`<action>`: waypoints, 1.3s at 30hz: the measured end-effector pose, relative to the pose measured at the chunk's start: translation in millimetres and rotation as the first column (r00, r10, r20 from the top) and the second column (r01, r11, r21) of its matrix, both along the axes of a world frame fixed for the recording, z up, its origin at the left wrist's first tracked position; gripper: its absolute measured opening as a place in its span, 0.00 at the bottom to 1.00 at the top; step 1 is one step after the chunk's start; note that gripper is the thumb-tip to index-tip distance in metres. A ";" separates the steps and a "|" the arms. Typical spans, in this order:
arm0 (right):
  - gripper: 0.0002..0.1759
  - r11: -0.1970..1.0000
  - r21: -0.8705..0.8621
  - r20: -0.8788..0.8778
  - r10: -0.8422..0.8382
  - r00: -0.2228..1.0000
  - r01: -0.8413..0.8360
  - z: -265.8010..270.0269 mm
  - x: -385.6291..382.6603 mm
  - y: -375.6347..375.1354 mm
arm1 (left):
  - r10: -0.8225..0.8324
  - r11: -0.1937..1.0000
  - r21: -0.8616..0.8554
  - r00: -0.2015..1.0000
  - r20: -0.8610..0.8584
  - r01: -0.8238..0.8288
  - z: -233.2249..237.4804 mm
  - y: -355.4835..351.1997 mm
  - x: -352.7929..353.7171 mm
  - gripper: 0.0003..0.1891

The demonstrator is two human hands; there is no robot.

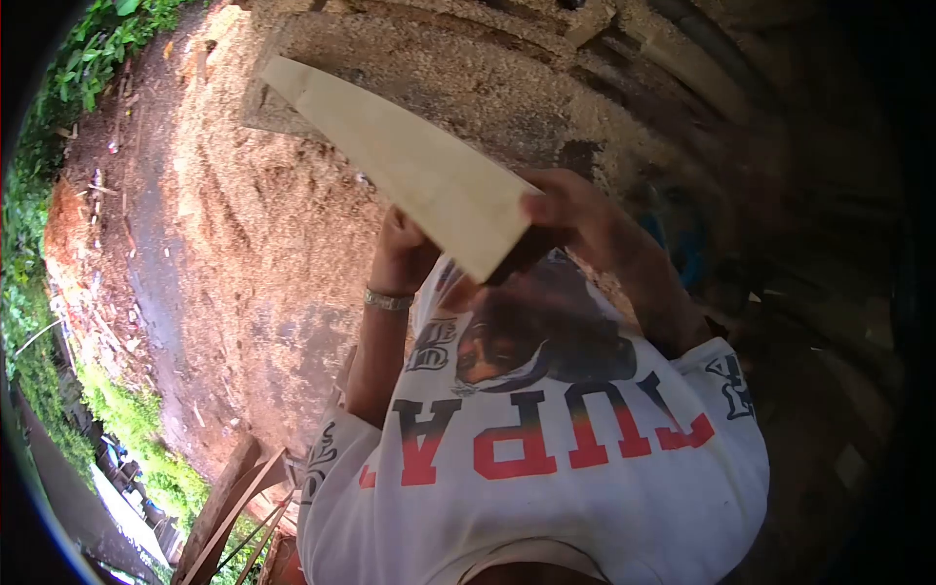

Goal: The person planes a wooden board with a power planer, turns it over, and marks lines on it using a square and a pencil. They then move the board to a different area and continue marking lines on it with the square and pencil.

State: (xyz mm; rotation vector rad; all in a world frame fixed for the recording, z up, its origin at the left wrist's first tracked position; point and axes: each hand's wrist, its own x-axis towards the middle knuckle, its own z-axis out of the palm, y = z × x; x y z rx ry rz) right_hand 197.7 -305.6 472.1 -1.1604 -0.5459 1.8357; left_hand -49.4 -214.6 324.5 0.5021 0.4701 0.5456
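Ground fills the upper and left parts of the view, brown and uneven, with a broad spread of pale sawdust over it. Plants line its left edge, bright green in strong light. The right side falls into deep shade, where most shapes are too dark to tell.

Below the middle is the person's white shirt, its large red and black letters upside down in this view, a printed picture above them.

The board, pale and smooth-faced, is raised in front of the shirt, clear of the ground. It slants from the far end at upper left to the near end at the middle, close to the chest; its end face is in shadow.

Poles lean together at lower left. A blue thing shows beyond the right forearm, too blurred to name.

The right hand grips the board's near right corner, thumb over the top face and fingers curled round the side and end. The left hand is closed against the left edge, its fingertips partly hidden by the wood.

A watch circles the left wrist.
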 end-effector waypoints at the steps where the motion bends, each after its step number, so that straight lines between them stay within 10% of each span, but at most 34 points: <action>1: 0.38 0.999 0.014 0.200 0.043 0.979 -0.047 -27.1 16.1 -11.9 | -0.040 0.999 0.009 0.998 -0.037 0.041 3.3 -9.2 12.4 0.36; 6: 0.33 0.964 -0.171 0.744 0.260 0.616 -0.202 -135.9 72.2 -50.1 | -0.064 0.907 0.285 0.769 -0.636 0.310 -72.9 -21.8 24.4 0.30; 9: 0.29 0.934 -0.225 0.962 0.258 0.088 -0.276 -225.9 73.7 -72.2 | -0.030 0.895 0.313 0.743 -0.669 0.319 -110.5 -6.4 19.2 0.27; 16: 0.28 0.980 0.109 0.989 -0.091 0.113 -0.164 -390.8 83.7 -105.4 | 0.030 0.903 0.239 0.502 -0.864 0.357 -201.2 77.8 30.8 0.35; 20: 0.37 0.990 0.130 0.956 -0.111 0.273 -0.051 -324.0 100.0 -119.4 | 0.094 0.995 0.098 0.474 -0.875 -0.016 -222.1 126.1 60.4 0.44; 25: 0.22 0.891 0.315 0.941 -0.249 -0.227 0.327 -261.8 209.4 -267.4 | 0.179 0.976 0.121 0.347 -0.921 -0.184 -300.5 204.1 93.8 0.41; 26: 0.21 0.861 0.297 0.941 -0.191 -0.279 0.412 -250.9 228.5 -300.8 | 0.173 0.984 0.115 0.548 -0.818 -0.139 -325.1 208.1 92.4 0.40; 31: 0.19 0.544 -0.145 0.946 -0.169 0.277 0.827 -262.5 271.5 -419.6 | 0.506 0.861 0.439 0.531 -0.680 -0.257 -509.6 267.4 27.4 0.28; 32: 0.20 0.497 -0.226 0.897 -0.229 0.378 0.838 -272.0 272.4 -431.5 | 0.502 0.860 0.500 0.333 -0.798 -0.097 -518.8 275.9 17.3 0.31; 35: 0.23 0.483 -0.344 0.768 -0.348 0.537 0.805 -301.7 275.4 -441.3 | 0.458 0.875 0.346 -0.352 -0.816 0.338 -391.0 217.0 80.5 0.44; 37: 0.26 0.588 -0.387 0.702 -0.312 0.640 0.710 -314.1 281.1 -441.5 | 0.446 0.891 0.308 -0.512 -0.734 0.333 -341.7 196.9 108.5 0.53; 39: 0.26 0.758 -0.395 0.639 -0.179 0.748 0.519 -318.6 293.4 -443.9 | 0.408 0.913 0.377 -0.399 -0.821 0.159 -303.4 189.5 129.2 0.59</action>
